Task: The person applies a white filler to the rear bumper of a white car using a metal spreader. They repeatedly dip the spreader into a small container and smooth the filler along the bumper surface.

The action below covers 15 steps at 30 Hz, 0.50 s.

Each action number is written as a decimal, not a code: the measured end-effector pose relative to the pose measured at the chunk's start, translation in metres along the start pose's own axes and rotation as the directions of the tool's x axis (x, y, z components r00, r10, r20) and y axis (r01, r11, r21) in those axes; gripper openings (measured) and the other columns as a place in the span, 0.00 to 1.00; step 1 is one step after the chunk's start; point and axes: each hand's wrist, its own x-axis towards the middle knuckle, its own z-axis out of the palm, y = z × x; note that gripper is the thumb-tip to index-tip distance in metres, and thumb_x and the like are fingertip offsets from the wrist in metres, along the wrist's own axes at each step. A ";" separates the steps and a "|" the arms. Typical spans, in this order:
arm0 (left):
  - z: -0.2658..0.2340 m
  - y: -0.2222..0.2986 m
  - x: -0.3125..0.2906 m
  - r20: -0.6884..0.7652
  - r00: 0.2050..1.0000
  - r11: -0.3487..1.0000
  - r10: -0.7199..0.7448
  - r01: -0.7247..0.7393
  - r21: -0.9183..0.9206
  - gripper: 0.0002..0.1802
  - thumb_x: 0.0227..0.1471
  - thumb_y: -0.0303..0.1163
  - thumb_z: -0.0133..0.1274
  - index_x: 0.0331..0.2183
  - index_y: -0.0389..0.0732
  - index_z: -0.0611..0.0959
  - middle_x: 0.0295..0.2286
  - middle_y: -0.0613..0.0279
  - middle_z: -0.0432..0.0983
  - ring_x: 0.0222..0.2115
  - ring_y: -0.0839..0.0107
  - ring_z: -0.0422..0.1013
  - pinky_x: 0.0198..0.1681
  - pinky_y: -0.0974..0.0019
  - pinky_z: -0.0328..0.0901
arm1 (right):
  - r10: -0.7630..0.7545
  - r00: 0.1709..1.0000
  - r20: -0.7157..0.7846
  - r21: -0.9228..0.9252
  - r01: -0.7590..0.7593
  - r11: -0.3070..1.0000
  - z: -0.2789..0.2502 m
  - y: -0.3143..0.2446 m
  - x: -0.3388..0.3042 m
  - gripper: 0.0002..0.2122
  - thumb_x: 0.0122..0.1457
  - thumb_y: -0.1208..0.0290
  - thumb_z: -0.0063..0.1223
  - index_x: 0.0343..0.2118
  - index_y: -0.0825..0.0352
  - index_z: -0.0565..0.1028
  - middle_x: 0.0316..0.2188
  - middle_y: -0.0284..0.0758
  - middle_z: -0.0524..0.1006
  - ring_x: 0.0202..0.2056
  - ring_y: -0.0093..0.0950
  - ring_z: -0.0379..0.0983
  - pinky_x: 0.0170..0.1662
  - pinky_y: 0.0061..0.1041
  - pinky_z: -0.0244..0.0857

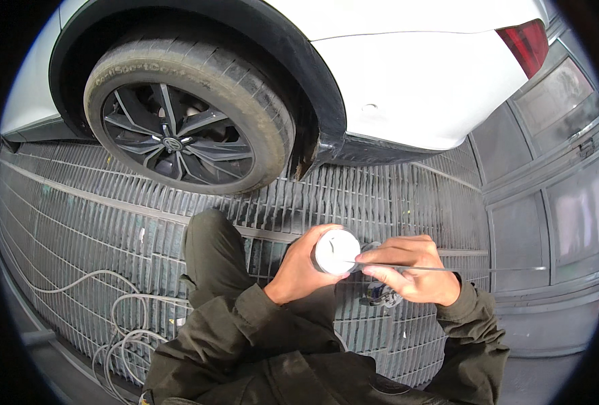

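Holding a round cup [355, 241] of white contents in the left hand [294, 271]. Pinching a thin stick [475, 268] in the right hand [415, 271], with one end over the cup and the other reaching out to the right. Partly hiding, beneath the right hand, a small object [379, 295] too unclear to name. Wearing dark olive sleeves [467, 324]. Bending a knee [213, 246] above metal floor grating [367, 196], near a looped pale hose [125, 297]. Facing a white car [401, 81], with its wheel [171, 145] at upper left and red tail light [526, 47] at upper right. Bordered at right by grey wall panels [519, 229].

White cup contents [333, 248], olive-green sleeves [472, 316], white car body [407, 84], red tail light [526, 47], grey slatted floor [360, 185]
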 end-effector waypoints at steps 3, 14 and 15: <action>0.001 0.002 0.000 -0.016 0.999 0.999 0.029 -0.029 0.016 0.45 0.35 0.30 0.76 0.56 0.38 0.73 0.49 0.57 0.76 0.52 0.68 0.73 0.57 0.63 0.66 | -0.084 0.985 -0.151 -0.089 0.071 0.993 0.005 0.002 -0.002 0.08 0.59 0.71 0.63 0.40 0.68 0.84 0.27 0.39 0.82 0.22 0.30 0.77 0.25 0.27 0.71; 0.000 0.004 0.003 -0.010 1.000 0.996 0.016 -0.015 0.091 0.44 0.36 0.31 0.75 0.56 0.38 0.74 0.49 0.56 0.77 0.51 0.65 0.73 0.56 0.62 0.67 | -0.104 0.988 -0.112 -0.060 0.097 0.993 0.005 0.000 -0.004 0.07 0.58 0.75 0.62 0.40 0.68 0.83 0.28 0.38 0.83 0.22 0.30 0.76 0.23 0.28 0.69; 0.000 0.005 0.003 -0.023 1.000 0.997 0.017 -0.016 0.076 0.44 0.36 0.32 0.75 0.56 0.38 0.74 0.49 0.56 0.76 0.51 0.65 0.73 0.56 0.61 0.67 | -0.116 0.979 -0.170 -0.087 0.102 0.991 0.005 0.000 -0.003 0.08 0.58 0.75 0.62 0.40 0.67 0.84 0.27 0.38 0.82 0.22 0.30 0.76 0.24 0.29 0.70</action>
